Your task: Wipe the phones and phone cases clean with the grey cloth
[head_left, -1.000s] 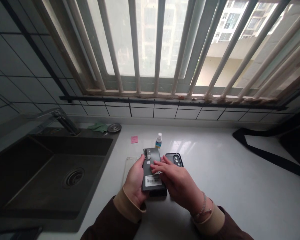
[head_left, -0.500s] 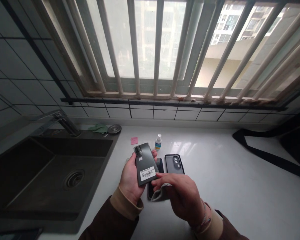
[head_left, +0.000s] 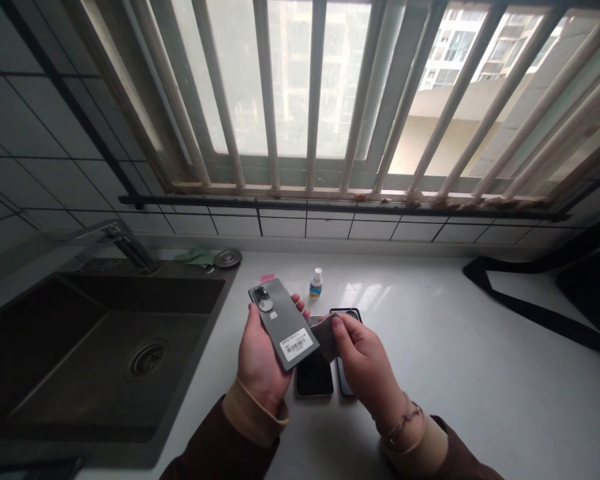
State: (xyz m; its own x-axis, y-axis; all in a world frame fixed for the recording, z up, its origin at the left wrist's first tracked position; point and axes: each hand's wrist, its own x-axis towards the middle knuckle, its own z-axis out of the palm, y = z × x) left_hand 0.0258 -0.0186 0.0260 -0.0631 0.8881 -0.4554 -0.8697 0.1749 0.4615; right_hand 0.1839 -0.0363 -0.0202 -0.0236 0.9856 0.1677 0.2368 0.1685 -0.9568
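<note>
A grey phone (head_left: 283,320) with a round camera bump and a white barcode label lies back side up in my left hand (head_left: 261,357), whose fingers wrap its edges. My right hand (head_left: 363,353) pinches a grey cloth (head_left: 325,337) close to the phone's lower right edge. Below them a dark-screened phone (head_left: 315,377) rests on the counter. Beside it is a phone case (head_left: 346,383), partly hidden by my right hand. Behind the hands stands a small white-capped bottle (head_left: 315,284). A pink note (head_left: 267,278) shows just past the held phone's top.
At the left is a dark sink (head_left: 180,370) with a chrome faucet (head_left: 130,245). A green cloth (head_left: 196,257) and a metal drain cover (head_left: 228,258) sit at its back edge. A black strap (head_left: 535,312) lies on the white counter (head_left: 480,400) at the right. Window bars rise behind.
The held phone has shifted left and tilted, its top now partly covering the pink note. My right hand has moved from the phone's lower edge, and the cloth now hangs from its pinched fingers.
</note>
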